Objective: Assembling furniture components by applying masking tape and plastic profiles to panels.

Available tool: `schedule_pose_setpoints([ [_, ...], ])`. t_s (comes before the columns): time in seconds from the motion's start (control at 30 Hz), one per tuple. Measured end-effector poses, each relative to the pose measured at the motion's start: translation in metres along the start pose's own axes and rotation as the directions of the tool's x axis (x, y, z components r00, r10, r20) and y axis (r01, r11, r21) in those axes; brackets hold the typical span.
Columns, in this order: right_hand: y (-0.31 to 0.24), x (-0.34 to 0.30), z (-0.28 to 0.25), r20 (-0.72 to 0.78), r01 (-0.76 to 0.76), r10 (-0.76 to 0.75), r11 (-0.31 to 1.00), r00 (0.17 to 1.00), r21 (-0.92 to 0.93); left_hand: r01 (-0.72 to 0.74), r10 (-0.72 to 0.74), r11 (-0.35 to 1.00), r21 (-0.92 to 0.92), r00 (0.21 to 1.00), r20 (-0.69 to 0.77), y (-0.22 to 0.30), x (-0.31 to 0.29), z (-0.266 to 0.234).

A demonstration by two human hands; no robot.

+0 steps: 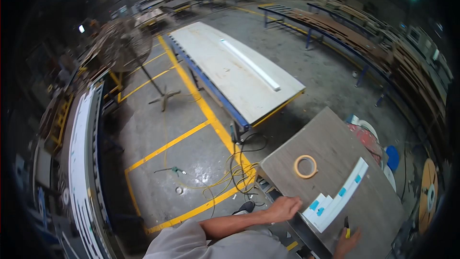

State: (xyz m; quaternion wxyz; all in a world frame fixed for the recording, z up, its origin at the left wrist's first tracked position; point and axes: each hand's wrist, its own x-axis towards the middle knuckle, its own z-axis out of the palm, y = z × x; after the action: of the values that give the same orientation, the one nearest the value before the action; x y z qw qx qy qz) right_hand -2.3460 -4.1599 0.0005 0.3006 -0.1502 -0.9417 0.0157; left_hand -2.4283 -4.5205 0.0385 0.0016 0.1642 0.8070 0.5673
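Head view: white strips [335, 196] with blue tabs, stacked stepwise, lying on grey table [330, 134] near its front edge. Left hand [283, 208] resting at table's corner, fingers curled, touching the strips' near end; grip on anything cannot be told. Right hand [346, 243] low at frame edge, closed around a small yellow-and-black tool [347, 228]. Tape roll [305, 166] flat on table beyond strips. Farther off, long white table [230, 67] carrying a white bar [250, 64]; yellow cable [230, 175] coiled on floor.
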Motion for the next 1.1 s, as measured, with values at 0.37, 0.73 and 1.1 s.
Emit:
schedule_pose_setpoints([
  [0.37,0.002,-0.026,0.002,0.216,-0.208,0.175,0.968,0.961,0.14,-0.026,0.014,0.936,0.352,0.999,0.037,-0.041,0.049,-0.011],
  [0.73,-0.08,-0.081,-0.041,0.555,-0.742,0.564,0.167,0.612,0.649,-0.171,0.136,0.884,0.436,0.985,0.11,-0.068,0.075,-0.006],
  [1.1,-0.142,-0.11,-0.061,0.728,-0.834,0.617,-0.2,0.301,0.514,-0.424,0.368,0.837,0.346,0.904,0.217,-0.007,0.159,0.036],
])
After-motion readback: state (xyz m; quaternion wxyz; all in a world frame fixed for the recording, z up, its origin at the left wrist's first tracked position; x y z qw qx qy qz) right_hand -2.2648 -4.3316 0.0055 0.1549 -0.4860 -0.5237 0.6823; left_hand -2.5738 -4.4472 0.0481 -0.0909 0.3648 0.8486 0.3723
